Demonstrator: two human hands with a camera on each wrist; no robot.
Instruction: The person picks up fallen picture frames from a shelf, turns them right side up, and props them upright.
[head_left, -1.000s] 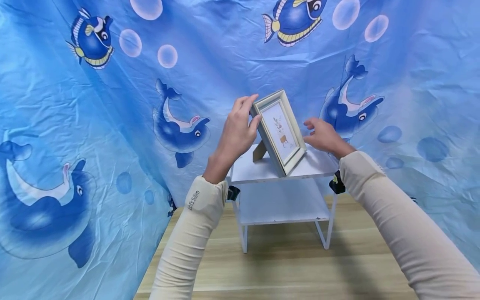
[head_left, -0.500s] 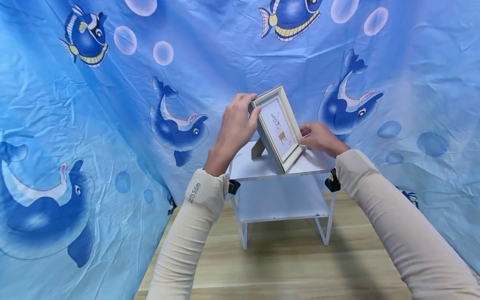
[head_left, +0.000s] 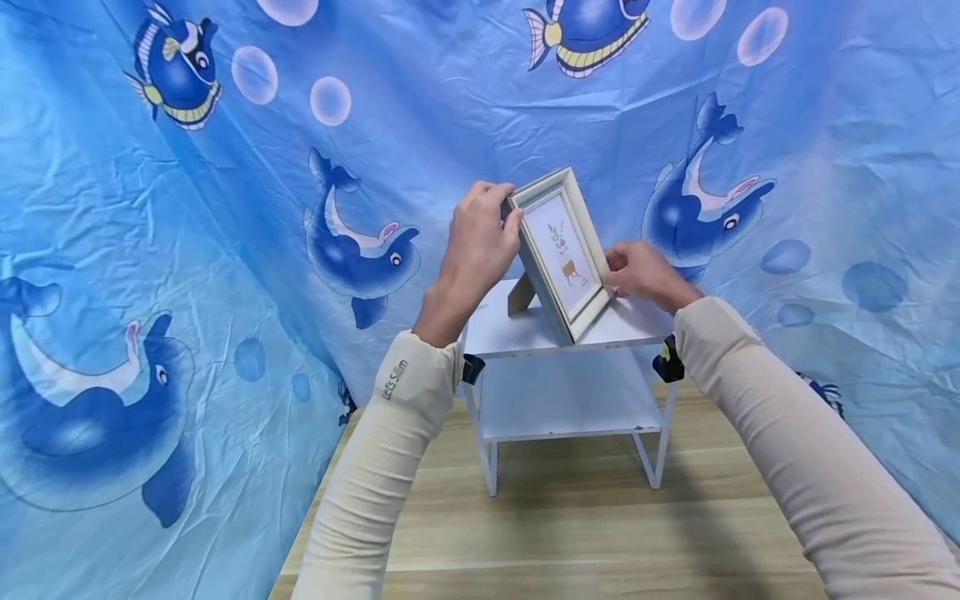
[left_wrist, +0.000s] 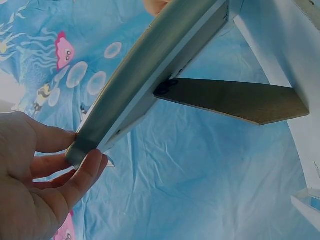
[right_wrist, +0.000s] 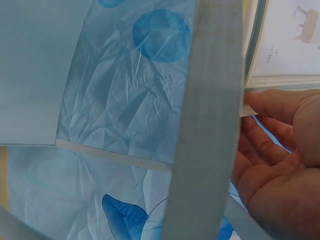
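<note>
A cream picture frame [head_left: 564, 254] with a small plant print stands tilted back on the white side table [head_left: 501, 332], turned at an angle. Its brown stand leg [left_wrist: 225, 100] is swung out behind and meets the tabletop in the left wrist view. My left hand [head_left: 480, 242] pinches the frame's upper left corner, thumb on one side and fingers on the other. At the lower right edge, my right hand [head_left: 645, 271] grips the frame; the right wrist view has the thumb on the frame's border and the fingers bent beneath it.
Below the tabletop the table has a lower shelf [head_left: 566, 404] and thin white metal legs [head_left: 491, 467]. A blue sea-print curtain [head_left: 450, 108] hangs close behind and at both sides. The floor [head_left: 570, 533] is pale wood-look.
My right hand has come in from just right of the frame and taken hold of its lower right edge. The left hand keeps its grip on the upper left corner.
</note>
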